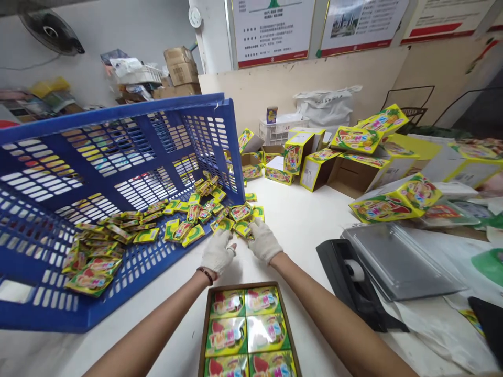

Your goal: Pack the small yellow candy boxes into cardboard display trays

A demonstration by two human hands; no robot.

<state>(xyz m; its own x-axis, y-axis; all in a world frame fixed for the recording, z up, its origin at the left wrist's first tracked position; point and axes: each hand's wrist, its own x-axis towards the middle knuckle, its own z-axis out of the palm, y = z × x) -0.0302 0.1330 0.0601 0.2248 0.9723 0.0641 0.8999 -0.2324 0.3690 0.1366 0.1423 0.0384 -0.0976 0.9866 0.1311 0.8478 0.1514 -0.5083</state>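
Small yellow-green candy boxes (240, 212) with watermelon pictures lie in a loose pile that spills from a blue plastic crate (157, 121), which rests on its side. My left hand (218, 253), in a white glove with the thumb tip bare, reaches to the near edge of this pile, fingers stretched forward. My right hand (265, 242), also gloved, touches the pile's right edge with its fingers apart. What lies under the fingertips is partly hidden. Nearest me, between my forearms, an open carton tray (209, 327) holds larger fruit-printed boxes (227, 335) in two columns.
A black tape dispenser (356, 283) stands to the right, beside a clear plastic lid (406, 259). Several printed display cartons (387, 201), some open, are heaped at the back right. A white basket (275, 131) and white sack (328, 107) stand by the wall.
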